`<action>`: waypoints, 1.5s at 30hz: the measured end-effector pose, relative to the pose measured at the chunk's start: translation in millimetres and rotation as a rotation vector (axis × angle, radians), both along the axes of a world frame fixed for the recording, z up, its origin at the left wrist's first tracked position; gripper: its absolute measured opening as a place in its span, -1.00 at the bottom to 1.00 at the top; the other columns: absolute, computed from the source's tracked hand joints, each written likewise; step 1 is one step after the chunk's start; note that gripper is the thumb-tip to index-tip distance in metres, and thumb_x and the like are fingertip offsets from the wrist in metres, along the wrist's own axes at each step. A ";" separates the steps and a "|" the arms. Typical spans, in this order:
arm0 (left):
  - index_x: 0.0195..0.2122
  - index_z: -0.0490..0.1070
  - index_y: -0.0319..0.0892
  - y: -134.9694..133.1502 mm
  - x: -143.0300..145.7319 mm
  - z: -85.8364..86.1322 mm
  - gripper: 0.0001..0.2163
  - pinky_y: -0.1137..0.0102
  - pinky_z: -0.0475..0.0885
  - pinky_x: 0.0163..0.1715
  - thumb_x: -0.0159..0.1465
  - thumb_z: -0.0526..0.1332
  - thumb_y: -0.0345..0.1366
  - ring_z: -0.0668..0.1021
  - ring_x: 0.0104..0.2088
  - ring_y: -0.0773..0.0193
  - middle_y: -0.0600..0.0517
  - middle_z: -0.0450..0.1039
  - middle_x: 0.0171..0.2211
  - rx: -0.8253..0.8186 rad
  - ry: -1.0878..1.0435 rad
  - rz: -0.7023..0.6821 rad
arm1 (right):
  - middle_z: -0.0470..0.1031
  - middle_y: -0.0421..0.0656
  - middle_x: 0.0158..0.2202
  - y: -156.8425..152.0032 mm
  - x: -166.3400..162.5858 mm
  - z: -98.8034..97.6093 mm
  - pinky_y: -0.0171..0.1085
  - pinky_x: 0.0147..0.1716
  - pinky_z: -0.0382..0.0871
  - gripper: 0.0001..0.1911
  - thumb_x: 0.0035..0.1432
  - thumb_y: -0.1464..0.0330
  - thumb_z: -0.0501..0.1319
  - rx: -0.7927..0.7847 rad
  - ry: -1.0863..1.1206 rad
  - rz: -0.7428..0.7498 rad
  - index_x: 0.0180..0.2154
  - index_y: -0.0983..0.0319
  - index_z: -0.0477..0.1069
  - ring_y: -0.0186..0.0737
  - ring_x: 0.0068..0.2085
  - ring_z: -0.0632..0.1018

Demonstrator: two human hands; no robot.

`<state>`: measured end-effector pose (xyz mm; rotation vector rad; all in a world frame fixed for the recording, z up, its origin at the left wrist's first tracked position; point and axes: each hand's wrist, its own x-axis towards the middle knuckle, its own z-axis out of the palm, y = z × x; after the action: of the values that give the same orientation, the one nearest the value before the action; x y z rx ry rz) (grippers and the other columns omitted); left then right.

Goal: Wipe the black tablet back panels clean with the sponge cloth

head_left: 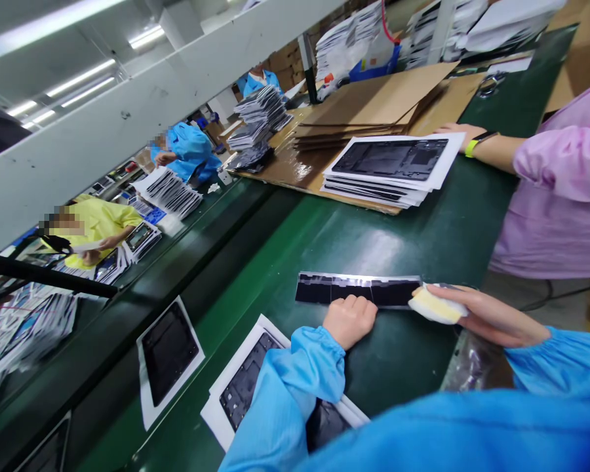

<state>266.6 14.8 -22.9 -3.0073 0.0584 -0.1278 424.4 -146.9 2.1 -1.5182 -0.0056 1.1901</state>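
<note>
A long black film strip (398, 296) with a clear, shiny edge lies on the green table, split into several panels. Curled fingers of my left hand (351, 320) rest on its lower edge and seem to pinch it there; the fingertips are hidden. At the strip's right end, my right hand (491, 314) grips a soft white and yellow sponge (437, 305), which touches that end. Under my left forearm is a white sheet with a dark tablet-like frame (246, 377), partly covered by my sleeve.
A stack of white sheets with dark frames (388, 160) sits beyond, touched by a co-worker's hand (457, 134). Flat brown cardboard (368, 105) lies behind it. Another framed sheet (170, 351) lies on the dark belt (113, 367) at left. Co-workers sit across the line.
</note>
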 end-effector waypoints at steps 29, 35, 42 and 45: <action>0.04 0.37 -0.19 22.4 6.5 -5.6 -0.64 0.29 0.45 -0.04 0.31 0.13 -0.11 0.47 0.06 0.09 -0.11 0.43 0.07 -0.054 0.041 0.164 | 0.61 -0.22 -0.09 0.5 -11.1 0.1 -0.13 0.21 0.15 -0.79 0.02 0.22 0.27 0.109 0.001 -0.129 -0.28 0.08 0.60 -0.02 0.13 0.43; 0.02 0.37 -0.20 24.8 6.2 -4.6 -0.69 0.31 0.47 -0.09 0.32 0.12 -0.17 0.49 0.01 0.11 -0.11 0.44 0.05 -0.010 0.011 0.095 | 0.62 -0.23 -0.11 -2.8 -14.3 -1.8 -0.11 0.22 0.11 -0.80 -0.02 0.22 0.29 0.100 0.022 -0.139 -0.30 0.07 0.61 0.00 0.12 0.45; -0.08 0.41 -0.30 11.0 5.9 -6.6 -0.80 0.41 0.45 -0.40 0.32 0.07 -0.45 0.56 -0.15 0.17 -0.13 0.51 -0.08 0.056 -0.078 0.074 | 0.60 -0.26 -0.08 -5.3 -18.1 -0.7 -0.14 0.22 0.10 -0.80 -0.02 0.24 0.29 0.105 0.016 -0.184 -0.29 0.05 0.60 -0.01 0.18 0.37; -0.14 0.43 -0.30 14.4 3.9 -3.5 -0.81 0.43 0.36 -0.52 0.32 0.06 -0.49 0.57 -0.32 0.25 -0.08 0.56 -0.23 0.068 -0.152 0.089 | 0.59 -0.27 -0.04 -11.3 -19.7 -0.1 -0.23 0.19 0.13 -0.79 0.05 0.27 0.24 0.105 0.039 -0.265 -0.25 0.05 0.60 -0.10 0.19 0.36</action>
<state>270.4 29.2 -26.3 -2.9162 -0.0844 -0.3377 404.8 -158.2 2.0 -1.3570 0.1528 0.9908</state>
